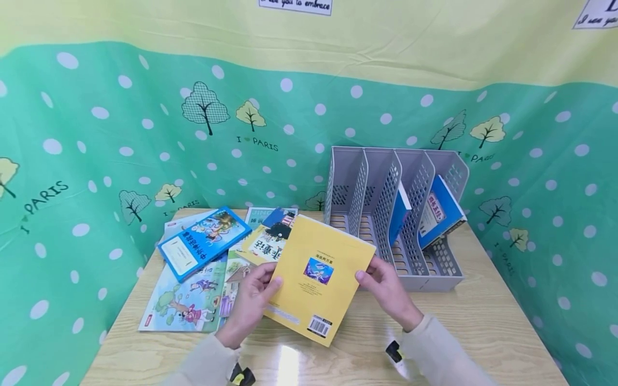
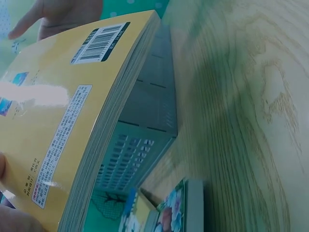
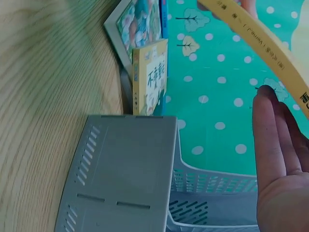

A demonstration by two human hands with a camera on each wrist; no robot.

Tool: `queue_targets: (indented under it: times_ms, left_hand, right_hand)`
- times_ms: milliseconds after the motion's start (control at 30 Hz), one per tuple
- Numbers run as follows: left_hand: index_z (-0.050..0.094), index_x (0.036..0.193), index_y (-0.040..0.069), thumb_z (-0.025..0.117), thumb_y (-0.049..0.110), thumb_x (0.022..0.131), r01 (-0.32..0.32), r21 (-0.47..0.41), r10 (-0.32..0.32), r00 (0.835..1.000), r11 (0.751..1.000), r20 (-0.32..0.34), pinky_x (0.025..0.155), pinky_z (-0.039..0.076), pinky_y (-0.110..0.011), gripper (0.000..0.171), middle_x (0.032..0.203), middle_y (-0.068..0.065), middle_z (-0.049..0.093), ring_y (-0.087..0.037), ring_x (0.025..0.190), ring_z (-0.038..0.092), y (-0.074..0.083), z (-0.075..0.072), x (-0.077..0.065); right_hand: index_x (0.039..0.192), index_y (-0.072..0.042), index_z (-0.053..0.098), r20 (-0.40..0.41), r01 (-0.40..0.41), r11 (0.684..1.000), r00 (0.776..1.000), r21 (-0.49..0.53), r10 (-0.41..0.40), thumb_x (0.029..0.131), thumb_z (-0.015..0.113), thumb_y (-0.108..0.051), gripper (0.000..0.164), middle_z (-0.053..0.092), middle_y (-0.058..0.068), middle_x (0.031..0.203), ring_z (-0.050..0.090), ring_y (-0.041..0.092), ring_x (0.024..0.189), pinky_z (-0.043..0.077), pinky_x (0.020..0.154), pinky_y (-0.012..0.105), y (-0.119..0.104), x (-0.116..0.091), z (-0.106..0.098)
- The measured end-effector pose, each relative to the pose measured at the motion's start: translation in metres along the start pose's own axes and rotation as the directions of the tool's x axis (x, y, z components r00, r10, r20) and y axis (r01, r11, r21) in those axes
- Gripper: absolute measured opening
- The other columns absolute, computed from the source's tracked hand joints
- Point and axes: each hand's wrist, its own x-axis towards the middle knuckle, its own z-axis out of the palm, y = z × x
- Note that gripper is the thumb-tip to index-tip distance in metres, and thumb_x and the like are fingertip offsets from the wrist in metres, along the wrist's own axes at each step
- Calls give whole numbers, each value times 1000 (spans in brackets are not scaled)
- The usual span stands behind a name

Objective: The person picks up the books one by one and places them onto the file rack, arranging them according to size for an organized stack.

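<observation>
A yellow paperback book (image 1: pixel 321 300) is held up over the table, its back cover with a small blue picture and a barcode showing in the head view. My left hand (image 1: pixel 253 300) grips its left edge, thumb on the cover and fingers behind. At the opposite edge is my right hand (image 1: pixel 386 289). In the right wrist view, that hand's fingers (image 3: pixel 270 140) are straight beside the book's yellow spine (image 3: pixel 260 41); whether they touch it I cannot tell. The left wrist view shows the thick page edge of the book and the right hand (image 2: pixel 67 14) spread beyond it.
A grey file rack (image 1: pixel 429 284) with upright slots stands at the back right. Inside are a thin blue book (image 1: pixel 398 214) and a tilted blue book (image 1: pixel 439 212). At left lie several overlapping books, including a blue one (image 1: pixel 205 244) and a picture book (image 1: pixel 183 305). A green dotted curtain (image 1: pixel 270 112) hangs behind.
</observation>
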Motion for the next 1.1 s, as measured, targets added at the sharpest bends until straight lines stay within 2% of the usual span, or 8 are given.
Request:
queue_targets:
  times_ms: [200, 300, 433, 500, 667, 833, 1100]
  left_hand:
    - [61, 118, 5, 58, -2, 92, 22, -22, -21, 1000, 1000, 12, 73, 58, -36, 27, 104, -16, 68, -27, 86, 68, -1, 4, -1]
    - [61, 118, 4, 58, -4, 91, 30, -40, -30, 999, 999, 18, 73, 58, -36, 28, 103, -17, 68, -27, 86, 68, -1, 6, -3]
    - [60, 118, 3, 58, -3, 91, 35, -43, -34, 999, 998, 26, 74, 58, -36, 28, 103, -17, 68, -27, 86, 68, -1, 7, -4]
    - [60, 118, 3, 58, -2, 91, 35, -37, -34, 999, 999, 30, 74, 58, -36, 27, 102, -17, 68, -27, 85, 68, -2, 8, -5]
    - [60, 117, 2, 59, 1, 92, 21, -35, -19, 999, 999, 43, 73, 58, -37, 25, 102, -17, 68, -28, 86, 69, -4, 9, -6]
    - [60, 118, 2, 61, 3, 92, 10, -27, -9, 998, 1000, 54, 75, 58, -36, 26, 104, -17, 68, -27, 89, 68, -5, 9, -6]
    - [59, 119, 2, 61, 5, 92, 26, -33, -25, 998, 999, 54, 76, 58, -36, 27, 106, -18, 68, -28, 91, 68, -5, 10, -5]
  right_hand:
    - [128, 9, 47, 4, 7, 999, 1000, 35, -7, 98, 45, -3, 32, 63, 27, 110, 69, 27, 87, 57, 68, 47, -5, 1, -1]
    - [130, 8, 46, 70, -31, 997, 997, 73, 26, 98, 47, -3, 35, 63, 26, 111, 69, 29, 87, 58, 65, 48, -7, 1, -4]
    - [135, 2, 45, 175, -110, 991, 980, 79, 95, 97, 51, -4, 39, 64, 21, 115, 69, 33, 89, 58, 61, 47, -10, 1, -6]
    - [135, 0, 45, 199, -132, 989, 973, 71, 116, 96, 53, -4, 40, 64, 21, 116, 69, 35, 89, 57, 61, 49, -10, 2, -5]
    - [134, -1, 47, 168, -136, 989, 978, 51, 126, 94, 57, -2, 42, 65, 20, 115, 69, 35, 88, 57, 62, 50, -12, 1, -2]
    - [133, 1, 49, 136, -96, 993, 987, 66, 86, 93, 58, 0, 41, 64, 22, 115, 69, 35, 89, 57, 67, 48, -13, 0, 2]
    - [131, 1, 50, 106, -73, 996, 992, 42, 68, 93, 58, -1, 39, 64, 21, 116, 69, 32, 90, 57, 72, 45, -18, -2, 7]
